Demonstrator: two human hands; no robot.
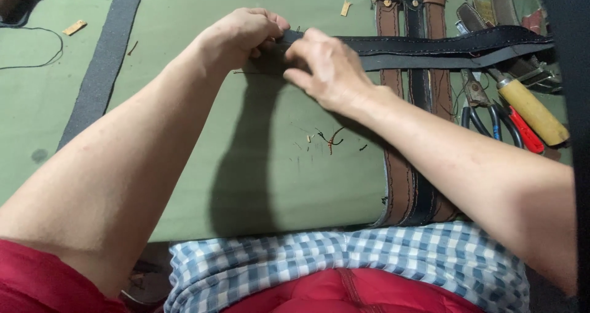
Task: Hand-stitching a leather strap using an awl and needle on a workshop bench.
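A black stitched leather belt (442, 47) runs from the right side across to the middle of the green cutting mat (184, 104), raised a little above it. My left hand (246, 31) pinches the belt's left end with closed fingers. My right hand (329, 67) grips the same belt just to the right of the left hand, thumb and fingers closed over the strap. Both hands touch each other at the belt's end, which they partly hide.
Three leather straps, brown (393, 165), black (419, 91) and brown (437, 85), lie side by side running away from me. Pliers with blue and red handles (491, 113) and a wooden-handled tool (531, 110) lie at the right. A dark strip (101, 67), thread scraps (332, 138) and leather offcuts (75, 27) lie on the mat.
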